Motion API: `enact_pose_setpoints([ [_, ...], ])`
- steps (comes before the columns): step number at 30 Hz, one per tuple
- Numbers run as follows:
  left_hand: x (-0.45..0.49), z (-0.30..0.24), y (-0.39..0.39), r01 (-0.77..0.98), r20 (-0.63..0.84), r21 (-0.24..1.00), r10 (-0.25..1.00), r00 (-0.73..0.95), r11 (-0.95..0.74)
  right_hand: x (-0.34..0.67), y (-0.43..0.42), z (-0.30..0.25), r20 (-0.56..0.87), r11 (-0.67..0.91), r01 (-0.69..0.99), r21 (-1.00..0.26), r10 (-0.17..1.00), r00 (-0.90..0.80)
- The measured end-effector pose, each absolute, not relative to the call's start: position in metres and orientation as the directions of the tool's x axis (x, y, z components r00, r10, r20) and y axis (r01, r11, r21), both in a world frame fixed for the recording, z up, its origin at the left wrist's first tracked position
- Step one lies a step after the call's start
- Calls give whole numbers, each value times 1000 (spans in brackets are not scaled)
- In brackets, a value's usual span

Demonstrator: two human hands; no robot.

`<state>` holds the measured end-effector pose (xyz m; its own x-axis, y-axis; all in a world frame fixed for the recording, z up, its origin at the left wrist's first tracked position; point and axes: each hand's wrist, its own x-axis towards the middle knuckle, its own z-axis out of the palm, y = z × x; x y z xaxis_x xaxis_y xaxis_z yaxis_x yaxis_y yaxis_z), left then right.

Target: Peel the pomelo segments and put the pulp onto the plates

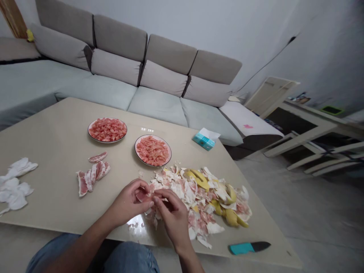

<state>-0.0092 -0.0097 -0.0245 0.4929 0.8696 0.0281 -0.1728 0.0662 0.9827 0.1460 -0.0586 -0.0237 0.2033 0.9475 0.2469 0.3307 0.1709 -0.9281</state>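
My left hand [129,203] is closed around a pinkish pomelo segment [143,197], held low over the table's near side. From the other side my right hand [172,212] pinches at the same segment, thumb and fingertips pressed together. Just beyond and to the right lies a heap of pomelo peel [196,193], white membrane scraps mixed with yellow rind. Several unpeeled pomelo segments [92,176] rest in a row to the left. Two plates hold peeled pink pulp: one plate [136,154] near the middle, another plate [89,133] farther left.
A knife [244,248] with a teal handle lies at the near right edge of the table [57,151]. Crumpled white tissues [15,187] are at the left. A blue tissue pack [205,139] sits at the far right edge. Behind stands a grey sofa [159,102].
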Motion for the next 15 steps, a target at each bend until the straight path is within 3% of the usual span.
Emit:
enact_pose_setpoints([
  [3, -9, -27, -9, 6, 22, 1000, 891, 454, -28, 143, -62, -29, 351, 252, 398, -882, 915, 199],
  [7, -10, -28, -9, 189, 123, 956, 894, 430, -223, 141, -66, -38, 402, 286, 440, -851, 894, 198],
  [15, -12, -25, -9, 181, 243, 918, 862, 445, -352, 138, -68, -43, 334, 209, 389, -897, 898, 287],
])
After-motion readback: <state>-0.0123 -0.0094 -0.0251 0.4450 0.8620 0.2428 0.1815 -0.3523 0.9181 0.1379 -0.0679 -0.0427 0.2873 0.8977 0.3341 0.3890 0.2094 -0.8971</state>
